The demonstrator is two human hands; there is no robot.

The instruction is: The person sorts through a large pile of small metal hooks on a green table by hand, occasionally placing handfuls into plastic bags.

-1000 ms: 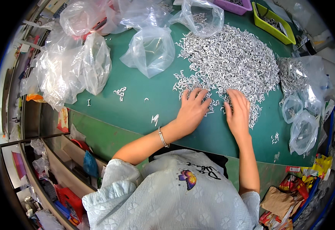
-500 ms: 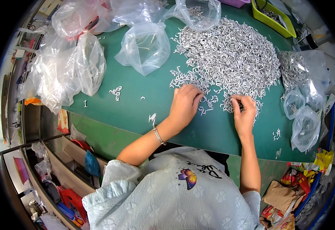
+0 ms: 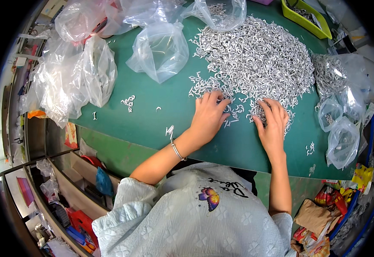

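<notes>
A large heap of small silvery curved metal pieces (image 3: 255, 60) covers the far right-middle of the green table (image 3: 152, 124). My left hand (image 3: 208, 113) rests at the near left edge of the heap, fingers bent over a smaller cluster of pieces (image 3: 200, 85), thumb apart. To its right, my right hand (image 3: 273, 124) lies on the heap's near edge with fingers spread and thumb held away. Nothing shows gripped in either hand, though the fingertips partly cover the pieces beneath. A few loose pieces (image 3: 237, 111) lie between the hands.
Clear plastic bags (image 3: 161, 53) stand beyond my left hand, with more crumpled bags (image 3: 67, 77) at the far left. Small groups of pieces (image 3: 129, 103) dot the table's left. A yellow-green tray (image 3: 307, 21) sits far right, above a bag of metal pieces (image 3: 329, 77).
My right hand's fingers have spread from a pinch, the thumb moving left. My left hand's fingers have shifted slightly and parted on the pieces.
</notes>
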